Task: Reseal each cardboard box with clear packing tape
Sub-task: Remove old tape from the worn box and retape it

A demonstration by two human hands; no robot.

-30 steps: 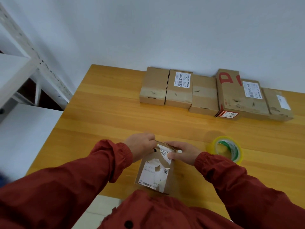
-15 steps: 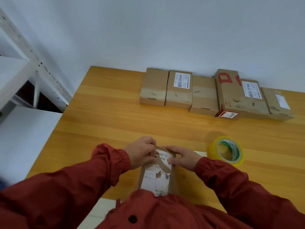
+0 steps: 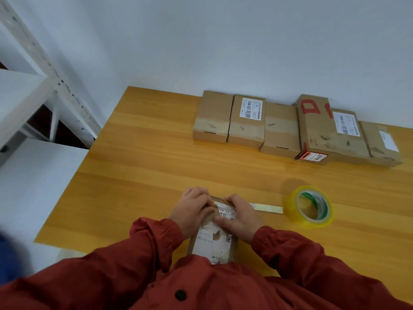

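I wear a rust-red jacket [image 3: 214,287]; its long sleeves [image 3: 100,271] end in gathered elastic cuffs [image 3: 267,237]. One dark round button [image 3: 180,294] shows in front. My left hand [image 3: 192,211] and right hand [image 3: 241,218] are bare.

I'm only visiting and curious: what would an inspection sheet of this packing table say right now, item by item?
Surface: wooden table, bare wood around the work.
Job's things: small box with a torn label, at the near edge; tape roll to its right, with a tape strip running from it toward the box; row of boxes at the far edge.
Clutter: nothing seen.
Grippers: left hand and right hand both grip the small box's far end.
Cables: nothing seen.
Surroundings: pale wall behind; white shelf unit on the left.
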